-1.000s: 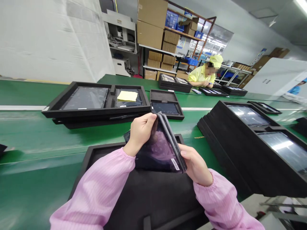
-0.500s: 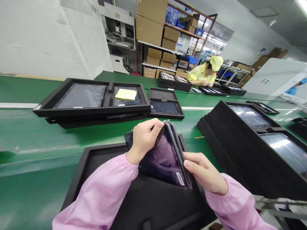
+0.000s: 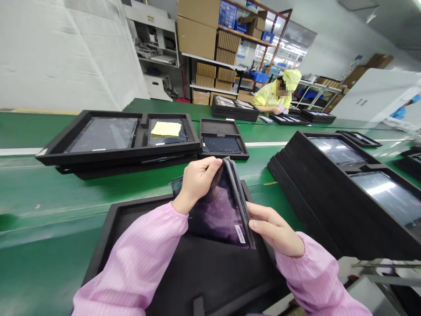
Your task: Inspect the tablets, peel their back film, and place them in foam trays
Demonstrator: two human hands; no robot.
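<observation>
Both my hands hold a small stack of tablet-like screen panels [image 3: 220,210], tilted up on edge. The front panel is dark and glossy, with a white label near its lower right corner and clear film at the edges. My left hand [image 3: 199,180] is closed over the top edge, thumb near the upper corner. With fingers and thumb, my right hand [image 3: 272,226] grips the right-hand edge of the stack. Directly below lies a black foam tray [image 3: 184,281], with no panels showing on its visible floor. My left hand hides part of the panels' left side.
At the back left, stacked black trays [image 3: 141,147] hold panels and a yellow paper [image 3: 166,128]. Beside them is a smaller tray [image 3: 219,127] with one panel. A tall tray stack [image 3: 296,193] stands at right. Across the green bench [image 3: 39,193] sits a co-worker in yellow [image 3: 271,94].
The panels and my right hand sit slightly higher and further left in view, while the camera view has shifted a little. Both hands keep their hold.
</observation>
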